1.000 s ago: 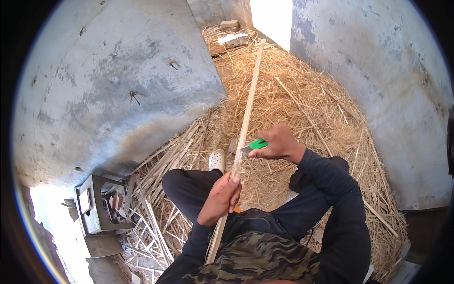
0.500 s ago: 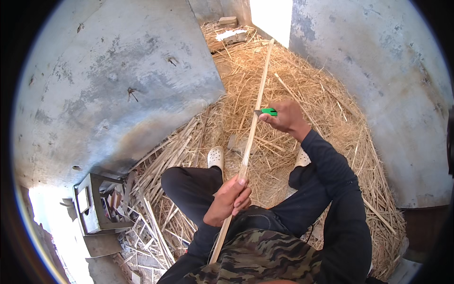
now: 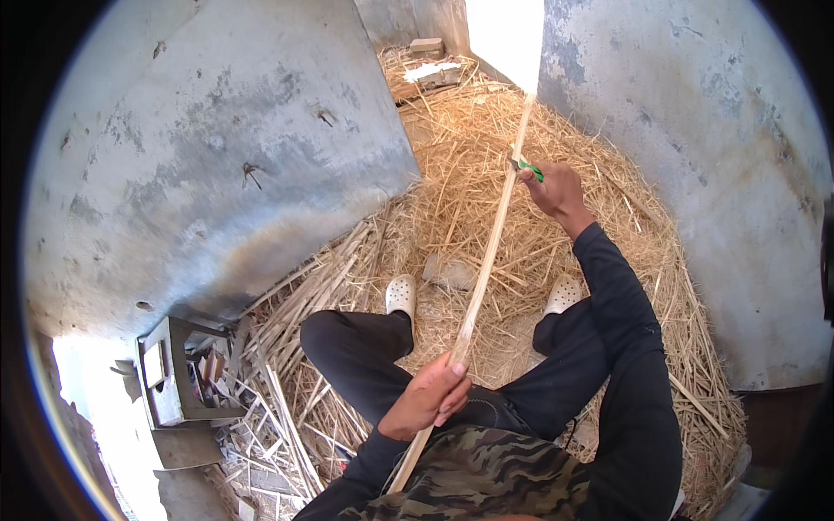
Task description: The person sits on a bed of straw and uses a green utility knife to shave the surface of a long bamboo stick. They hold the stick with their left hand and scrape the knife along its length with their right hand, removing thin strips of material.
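Note:
A long pale strip of split bamboo or wood (image 3: pixel 488 269) slants from my lap up and away to the right. My left hand (image 3: pixel 427 398) is closed round its lower part, just above my lap. Farther up, my right hand (image 3: pixel 554 193) grips a green-handled knife (image 3: pixel 532 171), its thumb toward the strip. The short dark blade lies against the strip's right edge, or very close to it. My right fingers hide most of the handle.
Loose straw-like shavings (image 3: pixel 469 165) cover the floor between two worn grey walls (image 3: pixel 217 156). Cut strips (image 3: pixel 321 278) lie piled on the left, by an open box-like frame (image 3: pixel 178 373). A flat block (image 3: pixel 450 271) lies between my pale clogs (image 3: pixel 401 297). Bricks (image 3: pixel 427 45) sit at the back.
My right hand has moved the knife farther up the strip, away from me and to the right. The strip's far end has swung right; my left hand has shifted slightly right.

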Demonstrator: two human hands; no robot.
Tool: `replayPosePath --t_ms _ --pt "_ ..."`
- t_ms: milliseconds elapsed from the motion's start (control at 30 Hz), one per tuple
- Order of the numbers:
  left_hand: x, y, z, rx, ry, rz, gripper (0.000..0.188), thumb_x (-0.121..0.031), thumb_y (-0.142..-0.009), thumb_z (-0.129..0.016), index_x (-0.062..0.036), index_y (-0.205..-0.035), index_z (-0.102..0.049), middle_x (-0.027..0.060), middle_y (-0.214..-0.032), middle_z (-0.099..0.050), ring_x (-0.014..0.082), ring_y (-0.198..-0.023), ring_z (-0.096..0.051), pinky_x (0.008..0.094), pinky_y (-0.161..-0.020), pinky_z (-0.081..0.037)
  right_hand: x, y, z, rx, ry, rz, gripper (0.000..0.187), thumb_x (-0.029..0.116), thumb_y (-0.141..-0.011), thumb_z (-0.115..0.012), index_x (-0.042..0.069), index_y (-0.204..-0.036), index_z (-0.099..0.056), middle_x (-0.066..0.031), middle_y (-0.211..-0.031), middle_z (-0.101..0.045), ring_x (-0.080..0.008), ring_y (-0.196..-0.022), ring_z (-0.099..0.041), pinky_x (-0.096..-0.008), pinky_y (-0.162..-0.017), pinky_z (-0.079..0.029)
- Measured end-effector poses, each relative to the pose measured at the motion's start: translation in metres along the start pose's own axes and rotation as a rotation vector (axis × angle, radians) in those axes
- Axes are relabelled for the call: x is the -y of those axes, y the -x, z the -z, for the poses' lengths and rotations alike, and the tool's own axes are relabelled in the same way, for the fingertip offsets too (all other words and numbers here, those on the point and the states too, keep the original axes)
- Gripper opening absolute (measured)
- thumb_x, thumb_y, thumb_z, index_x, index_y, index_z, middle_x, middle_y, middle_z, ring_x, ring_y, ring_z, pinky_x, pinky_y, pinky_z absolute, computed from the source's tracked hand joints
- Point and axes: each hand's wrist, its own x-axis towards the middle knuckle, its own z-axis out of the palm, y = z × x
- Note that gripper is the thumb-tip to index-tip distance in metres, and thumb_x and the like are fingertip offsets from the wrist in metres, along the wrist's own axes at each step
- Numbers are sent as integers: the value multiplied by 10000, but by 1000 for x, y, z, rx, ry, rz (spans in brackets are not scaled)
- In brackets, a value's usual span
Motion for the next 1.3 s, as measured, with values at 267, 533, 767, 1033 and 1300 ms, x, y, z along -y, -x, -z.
replayPosePath --t_ms 267,533,767,1033,1300 --pt "8 24 -5 40 -69 150 249 -323 -1063 -387 -77 -1094 -411 -31 -588 -382 49 -409 -330 181 -373 -293 -79 -19 10 -143 76 -218 814 779 -911 -253 96 -593 -562 -42 -504 -475 -199 -462 -477 -373 -440 -355" --pt "17 26 -1 -103 -170 145 245 -317 -1058 -409 -75 -1072 -441 -49 -593 -411 40 -409 -363 178 -379 -310 -108 -2 22 34 140 -599 931 798 -899 -175 -25 -649 -531 -238 -689 -587 -390 -675 -581 -504 -646 -428" --pt "-19 -13 12 -283 -427 -48 299 -367 -1035 -472 -68 -1031 -483 -45 -639 -434 26 -429 -382 164 -396 -342 2 22 42 218 -60 -196 661 695 -929 -407 75 -814 -606 -108 -638 -583 -219 -651 -609 -413 -612 -456" --pt "-33 -27 4 -303 -475 -76 316 -372 -1034 -475 -57 -1056 -494 -38 -657 -432 26 -464 -376 173 -416 -355 103 87 19 236 -216 354 612 707 -854 -528 115 -699 -544 -84 -513 -507 -272 -438 -541 -401 -441 -405" --pt "-35 -26 -2 -288 -479 -101 276 -345 -1040 -469 -69 -1039 -483 -44 -658 -421 22 -476 -371 178 -421 -349 88 68 2 127 -134 264 713 807 -831 -446 151 -555 -494 -43 -429 -445 -205 -367 -489 -380 -379 -370"
